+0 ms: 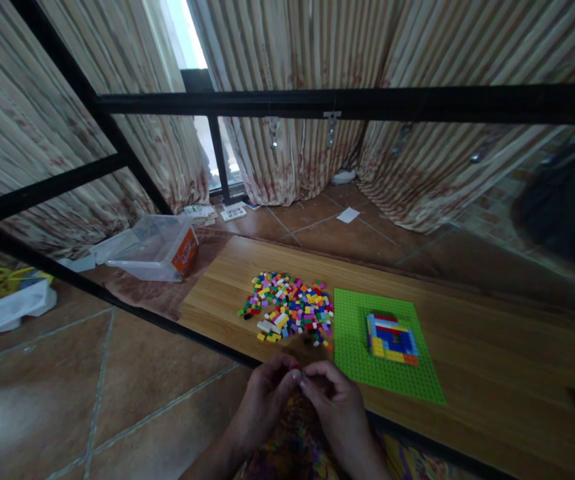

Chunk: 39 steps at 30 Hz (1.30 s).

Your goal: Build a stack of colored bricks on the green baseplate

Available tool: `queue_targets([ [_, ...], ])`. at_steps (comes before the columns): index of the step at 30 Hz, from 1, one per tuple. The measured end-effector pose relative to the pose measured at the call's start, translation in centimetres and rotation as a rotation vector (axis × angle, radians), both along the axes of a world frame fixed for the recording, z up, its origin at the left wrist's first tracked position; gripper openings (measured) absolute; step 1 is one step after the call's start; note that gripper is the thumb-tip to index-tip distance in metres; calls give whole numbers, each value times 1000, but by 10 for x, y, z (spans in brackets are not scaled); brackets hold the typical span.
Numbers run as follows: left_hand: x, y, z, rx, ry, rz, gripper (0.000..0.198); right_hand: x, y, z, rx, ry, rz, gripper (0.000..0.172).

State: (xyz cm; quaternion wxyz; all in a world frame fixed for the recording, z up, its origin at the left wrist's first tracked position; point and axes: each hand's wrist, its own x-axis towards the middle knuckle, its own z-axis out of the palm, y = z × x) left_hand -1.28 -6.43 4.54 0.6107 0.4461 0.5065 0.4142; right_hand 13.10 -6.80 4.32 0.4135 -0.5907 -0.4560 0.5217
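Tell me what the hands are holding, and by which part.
The left hand and right hand pinch a small brick, apparently red, between their fingertips. It is too hidden to tell which part.

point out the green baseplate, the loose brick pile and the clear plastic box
flat green studded plastic baseplate (355, 340), head view, bare studs near its left edge
heap of small loose multicoloured plastic bricks (290, 308), head view, middle of the heap
clear plastic box with orange label (150, 259), head view, its front wall
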Motion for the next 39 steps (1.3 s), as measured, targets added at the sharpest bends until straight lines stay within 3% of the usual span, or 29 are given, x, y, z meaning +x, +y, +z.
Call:
queue_targets([
  [12,8,1,-8,-67,-170,43,31,9,4,-7,-228,345,-9,34],
  [14,8,3,-10,-104,-228,99,32,9,10,-9,-163,299,-29,34],
  [19,6,12,-11,-203,-318,289,36,6,54,-7,223,-16,-37,22],
  [24,5,19,-9,-221,-371,306,41,1,84,-3,388,-140,10,27],
  [27,5,21,-11,-217,-358,289,41,3,72,0,426,-168,90,27],
  [32,6,21,-11,-243,-312,171,37,10,37,6,411,-304,395,32],
  [39,20,16,-1,-248,-178,54,33,33,16,12,315,-373,375,25],
])
